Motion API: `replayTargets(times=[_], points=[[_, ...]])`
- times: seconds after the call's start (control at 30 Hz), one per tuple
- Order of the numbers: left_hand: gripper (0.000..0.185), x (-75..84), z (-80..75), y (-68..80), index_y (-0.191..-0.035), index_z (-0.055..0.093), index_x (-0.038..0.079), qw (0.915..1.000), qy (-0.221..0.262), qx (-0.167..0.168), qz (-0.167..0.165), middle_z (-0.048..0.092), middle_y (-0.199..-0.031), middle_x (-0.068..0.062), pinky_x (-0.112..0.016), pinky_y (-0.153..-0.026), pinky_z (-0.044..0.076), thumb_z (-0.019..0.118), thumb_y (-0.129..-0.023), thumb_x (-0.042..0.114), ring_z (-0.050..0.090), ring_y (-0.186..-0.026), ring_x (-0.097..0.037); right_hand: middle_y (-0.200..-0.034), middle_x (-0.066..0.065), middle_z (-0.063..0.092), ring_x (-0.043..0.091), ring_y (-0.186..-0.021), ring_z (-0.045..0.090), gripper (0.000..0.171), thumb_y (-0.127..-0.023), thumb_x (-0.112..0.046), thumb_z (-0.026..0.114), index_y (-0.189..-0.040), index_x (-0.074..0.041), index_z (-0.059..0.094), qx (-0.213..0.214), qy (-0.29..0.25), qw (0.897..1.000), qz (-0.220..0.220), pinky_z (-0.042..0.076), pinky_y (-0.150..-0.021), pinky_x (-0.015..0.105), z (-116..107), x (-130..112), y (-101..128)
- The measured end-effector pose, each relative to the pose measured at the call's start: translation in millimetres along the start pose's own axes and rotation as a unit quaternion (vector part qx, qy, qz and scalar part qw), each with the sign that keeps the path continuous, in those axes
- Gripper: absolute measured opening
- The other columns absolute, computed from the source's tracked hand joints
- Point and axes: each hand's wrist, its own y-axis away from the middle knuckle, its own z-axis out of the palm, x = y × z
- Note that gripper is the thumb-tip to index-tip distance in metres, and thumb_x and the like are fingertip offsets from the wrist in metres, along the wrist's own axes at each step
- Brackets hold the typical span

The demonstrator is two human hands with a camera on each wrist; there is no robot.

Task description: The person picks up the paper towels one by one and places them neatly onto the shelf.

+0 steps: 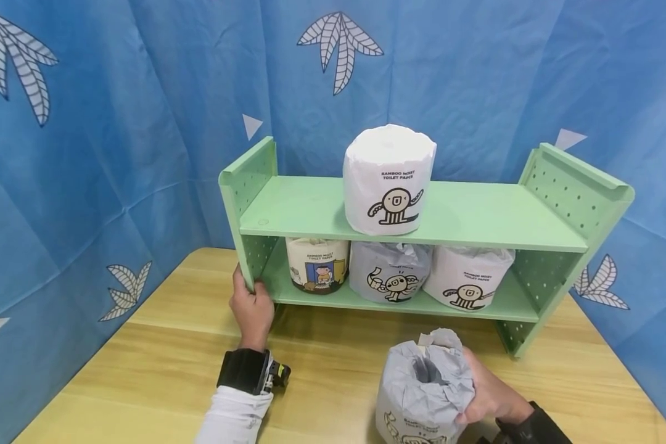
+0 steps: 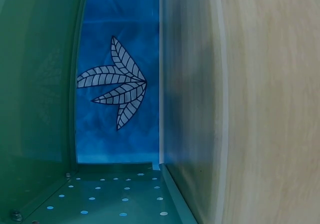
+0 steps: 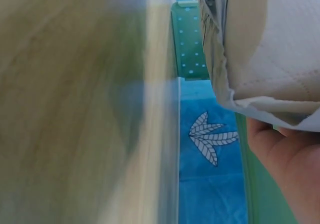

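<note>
A grey-wrapped toilet paper roll point(image 1: 402, 394) is in my right hand point(image 1: 494, 391), in front of the shelf at the lower right. My hand grips the roll's right side, and its open core faces up. In the right wrist view, the roll's pale underside point(image 3: 285, 44) shows above my fingers. With my left hand point(image 1: 253, 311) I hold the lower left side panel of the green metal shelf point(image 1: 477, 209), thumb on the inner side. In the left wrist view, my left hand is out of sight; the shelf's perforated panel point(image 2: 110, 199) shows.
A white toilet paper roll point(image 1: 388, 185) stands on the top board. Below it sit a cream cartoon roll point(image 1: 317, 265), a grey roll point(image 1: 390, 274) and another white roll point(image 1: 468, 277). The shelf stands on a wooden table point(image 1: 161, 351), with blue leaf-print cloth point(image 1: 455, 92) behind.
</note>
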Motion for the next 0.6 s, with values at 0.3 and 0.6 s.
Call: replayTargets(times=[0.3, 0.6], points=[[0.054, 0.0, 1.3, 0.7, -0.142, 0.044, 0.004, 1.0, -0.002, -0.002, -0.004, 0.057, -0.126, -0.03, -0.061, -0.093, 0.044, 0.047, -0.089, -0.004, 0.055, -0.113, -0.048, -0.133, 0.019, 0.053, 0.029, -0.117, 0.056, 0.08, -0.072, -0.001, 0.07, -0.139, 0.012, 0.026, -0.017, -0.025, 1.0, -0.008, 0.047, -0.097, 0.041, -1.0, -1.8, -4.6], [0.053, -0.3, 0.3, 1.6, -0.142, 0.044, 0.005, 0.9999, -0.004, -0.003, -0.01, 0.057, -0.125, -0.03, -0.061, -0.093, 0.044, 0.047, -0.089, -0.003, 0.055, -0.113, -0.048, -0.13, 0.013, 0.056, 0.023, -0.114, 0.057, 0.08, -0.068, 0.001, 0.068, -0.139, 0.004, 0.033, 0.004, -0.017, 1.0, 0.015, 0.047, -0.097, 0.037, -3.8, -5.1, 0.3]])
